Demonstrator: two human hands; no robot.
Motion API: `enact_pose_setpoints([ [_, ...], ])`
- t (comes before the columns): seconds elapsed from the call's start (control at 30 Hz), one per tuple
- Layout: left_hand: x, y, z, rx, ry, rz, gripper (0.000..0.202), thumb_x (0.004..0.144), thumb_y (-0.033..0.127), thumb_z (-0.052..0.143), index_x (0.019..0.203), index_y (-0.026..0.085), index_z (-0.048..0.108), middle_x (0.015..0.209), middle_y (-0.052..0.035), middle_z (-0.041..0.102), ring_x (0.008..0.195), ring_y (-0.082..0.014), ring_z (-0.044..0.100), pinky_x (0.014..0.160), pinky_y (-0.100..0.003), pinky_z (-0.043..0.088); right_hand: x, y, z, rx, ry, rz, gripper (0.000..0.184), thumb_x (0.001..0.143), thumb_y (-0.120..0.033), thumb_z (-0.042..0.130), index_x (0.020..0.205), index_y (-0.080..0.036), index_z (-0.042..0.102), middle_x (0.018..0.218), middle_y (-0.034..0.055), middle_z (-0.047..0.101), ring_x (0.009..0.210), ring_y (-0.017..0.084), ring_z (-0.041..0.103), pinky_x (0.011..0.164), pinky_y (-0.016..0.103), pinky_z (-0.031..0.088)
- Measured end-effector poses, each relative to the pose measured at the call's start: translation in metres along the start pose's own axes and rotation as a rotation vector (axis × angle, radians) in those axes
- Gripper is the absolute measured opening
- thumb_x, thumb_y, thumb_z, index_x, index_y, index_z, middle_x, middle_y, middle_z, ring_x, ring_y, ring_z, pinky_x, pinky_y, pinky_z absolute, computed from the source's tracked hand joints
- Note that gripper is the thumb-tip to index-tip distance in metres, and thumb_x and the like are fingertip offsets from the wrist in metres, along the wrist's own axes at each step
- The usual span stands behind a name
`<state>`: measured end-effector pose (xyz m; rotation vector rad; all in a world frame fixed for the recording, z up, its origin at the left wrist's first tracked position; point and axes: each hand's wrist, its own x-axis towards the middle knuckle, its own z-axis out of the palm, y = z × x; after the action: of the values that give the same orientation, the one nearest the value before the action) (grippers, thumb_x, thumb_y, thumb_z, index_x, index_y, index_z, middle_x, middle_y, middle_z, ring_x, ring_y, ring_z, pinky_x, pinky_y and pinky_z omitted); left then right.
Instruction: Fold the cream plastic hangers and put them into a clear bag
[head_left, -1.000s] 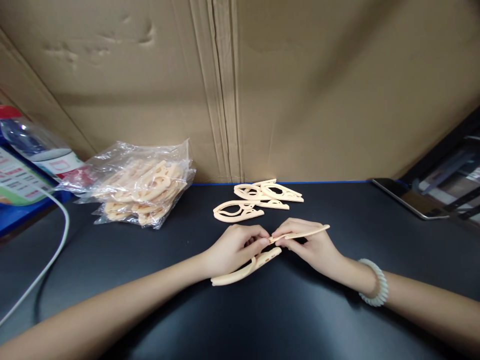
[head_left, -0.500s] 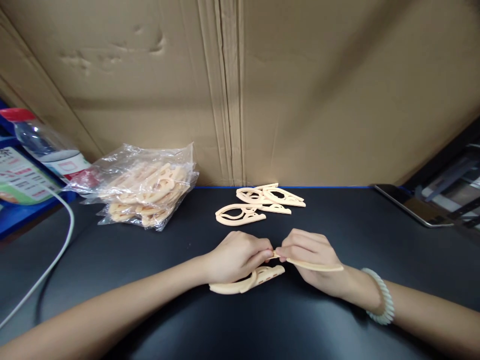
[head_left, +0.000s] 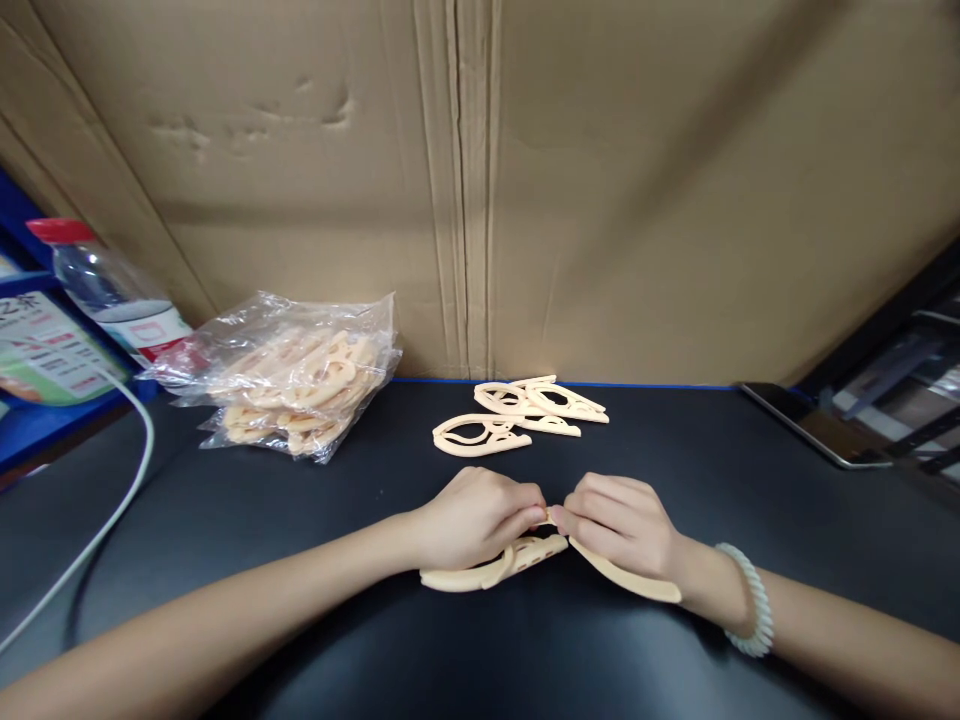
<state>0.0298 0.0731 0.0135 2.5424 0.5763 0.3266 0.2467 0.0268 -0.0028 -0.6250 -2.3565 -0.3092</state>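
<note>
Bottle (head_left: 154, 325) far L, then bagged hangers (head_left: 300, 375). My L hand (head_left: 476, 515) is closed, pinching a beige hanger (head_left: 525, 555) held btwn both hands; one curved half sits below that hand. Loose hangers (head_left: 510, 418) lie behind, nr the cardboard (head_left: 637, 200). My R hand (head_left: 622, 525), closed too, grips the other half, slanting down. Bracelet (head_left: 752, 603) on R wrist, phone (head_left: 814, 425) far R.

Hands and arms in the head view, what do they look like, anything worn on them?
The left hand and left arm show no glove, sleeve or bracelet. The right hand is ungloved; a pale, ribbed, coil-like bracelet circles its wrist, and the right arm shows no sleeve.
</note>
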Motion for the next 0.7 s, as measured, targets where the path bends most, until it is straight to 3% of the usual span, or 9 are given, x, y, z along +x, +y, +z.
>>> enact_pose_setpoints([
  [0.07, 0.0, 0.0, 0.001, -0.05, -0.009, 0.003, 0.034, 0.099, 0.028, 0.034, 0.076, 0.018, 0.057, 0.065, -0.0001, 0.056, 0.058, -0.0134, 0.049, 0.058, -0.023, 0.033, 0.001, 0.001, -0.002, -0.011, -0.025, -0.08, 0.023, 0.09, -0.008, 0.054, 0.073, -0.021, 0.063, 0.068, 0.0022, 0.062, 0.064, 0.015, 0.054, 0.053, 0.03, 0.038],
  [0.13, 0.0, -0.001, 0.002, -0.222, -0.001, -0.03, 0.033, 0.098, 0.03, 0.039, 0.074, 0.018, 0.057, 0.062, 0.0012, 0.054, 0.057, -0.0128, 0.047, 0.059, -0.023, 0.033, 0.001, 0.003, -0.002, 0.041, -0.021, -0.068, 0.021, 0.092, -0.01, 0.05, 0.082, -0.022, 0.064, 0.073, 0.0036, 0.064, 0.068, 0.016, 0.055, 0.055, 0.03, 0.041],
  [0.27, 0.001, -0.004, 0.002, -0.822, 0.069, -0.177, 0.035, 0.093, 0.044, 0.05, 0.076, 0.016, 0.061, 0.061, 0.0011, 0.055, 0.057, -0.0121, 0.046, 0.058, -0.023, 0.035, 0.001, 0.012, 0.005, 0.289, 0.113, 0.271, 0.02, 0.094, -0.011, 0.042, 0.096, -0.02, 0.06, 0.081, 0.0058, 0.06, 0.074, 0.017, 0.056, 0.064, 0.032, 0.047],
  [0.33, 0.003, -0.007, 0.0, -0.967, 0.096, -0.206, 0.036, 0.091, 0.047, 0.053, 0.08, 0.015, 0.064, 0.062, -0.0002, 0.057, 0.057, -0.0126, 0.049, 0.057, -0.024, 0.038, 0.001, 0.018, 0.008, 0.344, 0.133, 0.435, 0.015, 0.095, -0.015, 0.043, 0.091, -0.02, 0.057, 0.083, 0.0055, 0.058, 0.076, 0.017, 0.056, 0.069, 0.033, 0.047],
  [0.43, 0.006, -0.012, -0.005, -1.107, 0.176, -0.252, 0.026, 0.087, 0.039, 0.06, 0.089, 0.014, 0.067, 0.068, -0.0024, 0.062, 0.062, -0.0137, 0.058, 0.062, -0.024, 0.044, 0.0, 0.028, 0.005, 0.421, 0.137, 0.634, 0.017, 0.094, -0.022, 0.047, 0.076, -0.02, 0.048, 0.084, 0.0048, 0.058, 0.076, 0.017, 0.057, 0.069, 0.033, 0.047],
  [0.5, 0.008, -0.018, -0.008, -1.209, 0.247, -0.298, 0.016, 0.084, 0.028, 0.063, 0.091, 0.014, 0.068, 0.075, -0.0037, 0.065, 0.066, -0.0134, 0.062, 0.065, -0.023, 0.047, -0.002, 0.037, -0.004, 0.537, 0.072, 0.755, 0.015, 0.09, -0.025, 0.051, 0.077, -0.021, 0.045, 0.081, 0.0028, 0.058, 0.072, 0.016, 0.059, 0.066, 0.032, 0.047],
  [0.57, 0.009, -0.025, -0.01, -1.306, 0.319, -0.342, 0.012, 0.083, 0.018, 0.062, 0.092, 0.014, 0.069, 0.08, -0.0048, 0.067, 0.069, -0.013, 0.065, 0.068, -0.022, 0.049, -0.004, 0.046, -0.017, 0.644, -0.087, 0.876, 0.012, 0.085, -0.024, 0.055, 0.093, -0.021, 0.048, 0.073, -0.0008, 0.057, 0.067, 0.016, 0.06, 0.063, 0.029, 0.048],
  [0.7, 0.009, -0.036, -0.012, -1.482, 0.41, -0.409, 0.021, 0.085, 0.01, 0.054, 0.101, 0.013, 0.067, 0.092, -0.0096, 0.071, 0.078, -0.016, 0.069, 0.076, -0.026, 0.053, -0.006, 0.06, -0.05, 0.633, -0.408, 1.017, 0.058, 0.076, -0.015, 0.057, 0.13, -0.018, 0.036, 0.065, -0.0052, 0.058, 0.057, 0.013, 0.058, 0.057, 0.024, 0.047],
])
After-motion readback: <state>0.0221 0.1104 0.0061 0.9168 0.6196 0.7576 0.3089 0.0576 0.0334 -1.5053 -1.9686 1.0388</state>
